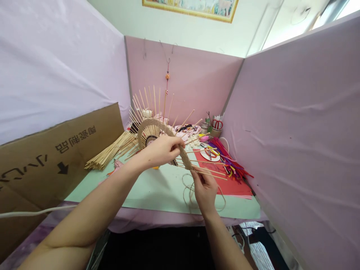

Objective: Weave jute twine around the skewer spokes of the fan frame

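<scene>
A half-woven basket [146, 127] of thin wooden sticks is held tilted above the table, its sticks fanning outward through a band of beige twine. My left hand [167, 150] is closed on the upper part of the woven rim, thumb and fingers pinched together. Lower down on the right, my right hand [204, 187] pinches the rim's end among the sticks. From there a loose length of twine [187, 189] loops down over the green table cover. Part of the basket's base is hidden behind my left hand.
A bundle of wooden sticks [109, 150] lies at the left, by a cardboard sheet [64, 150]. On the right are red paper [230, 189], a white plate [215, 156], colourful pipe cleaners [225, 157] and red-handled scissors [217, 124] in a pot. Pink cloth partitions enclose the table.
</scene>
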Demonstrator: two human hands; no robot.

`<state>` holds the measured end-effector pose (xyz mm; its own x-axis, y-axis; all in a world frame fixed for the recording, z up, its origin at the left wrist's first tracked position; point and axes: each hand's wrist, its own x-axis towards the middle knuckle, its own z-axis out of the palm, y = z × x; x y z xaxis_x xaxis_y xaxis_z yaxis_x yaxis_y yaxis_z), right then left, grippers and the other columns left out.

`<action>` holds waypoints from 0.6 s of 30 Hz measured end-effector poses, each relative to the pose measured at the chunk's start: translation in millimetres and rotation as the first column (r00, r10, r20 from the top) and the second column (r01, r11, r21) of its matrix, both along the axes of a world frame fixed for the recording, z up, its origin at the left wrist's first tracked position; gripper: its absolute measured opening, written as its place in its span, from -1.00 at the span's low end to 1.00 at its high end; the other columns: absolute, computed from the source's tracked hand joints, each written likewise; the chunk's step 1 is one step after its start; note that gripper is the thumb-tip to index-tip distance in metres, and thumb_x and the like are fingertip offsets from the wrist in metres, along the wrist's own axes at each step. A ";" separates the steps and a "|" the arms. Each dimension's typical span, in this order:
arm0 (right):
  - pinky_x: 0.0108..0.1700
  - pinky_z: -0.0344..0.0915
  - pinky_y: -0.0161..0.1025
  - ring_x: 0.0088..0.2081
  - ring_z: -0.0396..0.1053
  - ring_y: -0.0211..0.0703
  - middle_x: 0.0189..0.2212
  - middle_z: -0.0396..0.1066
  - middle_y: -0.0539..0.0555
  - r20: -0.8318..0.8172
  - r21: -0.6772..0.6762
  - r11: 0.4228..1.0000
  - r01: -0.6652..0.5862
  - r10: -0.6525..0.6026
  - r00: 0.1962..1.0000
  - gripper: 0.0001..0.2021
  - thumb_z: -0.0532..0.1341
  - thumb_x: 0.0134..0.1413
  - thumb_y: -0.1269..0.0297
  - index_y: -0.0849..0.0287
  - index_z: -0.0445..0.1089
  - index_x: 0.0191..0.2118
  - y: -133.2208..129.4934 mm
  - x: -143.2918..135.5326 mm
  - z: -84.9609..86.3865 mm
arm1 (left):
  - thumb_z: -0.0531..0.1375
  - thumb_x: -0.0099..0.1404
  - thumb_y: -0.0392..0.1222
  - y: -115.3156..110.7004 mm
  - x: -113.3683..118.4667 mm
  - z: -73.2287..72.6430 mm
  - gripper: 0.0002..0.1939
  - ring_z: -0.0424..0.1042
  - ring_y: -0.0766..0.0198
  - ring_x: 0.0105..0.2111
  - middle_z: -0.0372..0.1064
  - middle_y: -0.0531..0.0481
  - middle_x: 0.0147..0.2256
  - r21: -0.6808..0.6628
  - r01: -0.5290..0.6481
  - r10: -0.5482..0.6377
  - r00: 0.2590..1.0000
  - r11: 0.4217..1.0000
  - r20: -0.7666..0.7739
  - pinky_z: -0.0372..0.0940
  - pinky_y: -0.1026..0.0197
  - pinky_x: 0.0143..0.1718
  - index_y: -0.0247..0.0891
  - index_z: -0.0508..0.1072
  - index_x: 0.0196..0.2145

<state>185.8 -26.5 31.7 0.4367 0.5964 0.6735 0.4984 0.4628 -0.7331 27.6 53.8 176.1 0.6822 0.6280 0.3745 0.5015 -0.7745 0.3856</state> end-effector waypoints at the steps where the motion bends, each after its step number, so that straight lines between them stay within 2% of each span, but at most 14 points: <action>1: -0.25 0.35 -0.18 -0.29 0.45 -0.11 -0.29 0.55 0.13 -0.001 -0.004 1.000 0.000 0.000 1.000 -0.81 0.24 0.15 0.21 0.13 0.56 -0.20 1.1 1.1 -1.5 | 0.05 0.17 -0.34 1.1 -0.8 -0.8 -0.70 0.34 0.34 -0.47 0.46 0.03 -0.46 0.007 0.010 -0.010 1.000 1.000 -0.021 0.17 0.31 -0.41 -0.28 0.53 -0.21; 8: -0.25 0.35 -0.20 -0.33 0.42 -0.14 -0.35 0.53 0.11 -0.015 -0.029 1.000 0.010 -0.010 1.000 -0.82 0.24 0.14 0.21 0.16 0.54 -0.23 3.8 6.0 -1.7 | 0.11 0.21 -0.31 2.7 0.2 -3.4 -0.57 0.39 0.32 -0.46 0.46 0.05 -0.46 -0.014 0.049 -0.050 0.994 0.999 -0.098 0.20 0.30 -0.39 -0.24 0.43 0.05; 12: -0.25 0.34 -0.22 -0.31 0.42 -0.15 -0.35 0.52 0.10 -0.033 -0.022 1.000 -0.006 0.005 0.999 -0.83 0.24 0.14 0.22 0.17 0.53 -0.23 4.9 6.3 3.5 | 0.11 0.25 -0.32 1.2 5.0 -10.8 -0.46 0.37 0.35 -0.46 0.41 0.11 -0.45 0.015 0.141 -0.141 0.990 0.990 -0.020 0.20 0.32 -0.39 -0.18 0.24 0.20; 15: -0.25 0.34 -0.22 -0.29 0.42 -0.15 -0.31 0.52 0.10 -0.047 -0.006 1.000 -0.027 0.027 0.999 -0.83 0.24 0.15 0.23 0.17 0.52 -0.23 7.3 6.8 11.0 | 0.10 0.29 -0.30 1.9 8.0 -24.7 -0.44 0.34 0.38 -0.45 0.37 0.10 -0.38 0.114 0.113 -0.129 0.980 0.987 0.149 0.22 0.32 -0.37 -0.19 0.11 0.23; 18: -0.23 0.33 -0.21 -0.28 0.42 -0.15 -0.31 0.51 0.09 -0.035 0.014 0.999 -0.032 0.033 0.999 -0.82 0.24 0.15 0.21 0.16 0.52 -0.22 10.7 7.6 21.1 | 0.08 0.34 -0.25 4.6 9.5 -36.5 -0.65 0.31 0.36 -0.37 0.32 0.00 -0.27 0.334 0.042 -0.124 0.965 0.942 0.230 0.25 0.28 -0.28 -0.22 0.28 0.08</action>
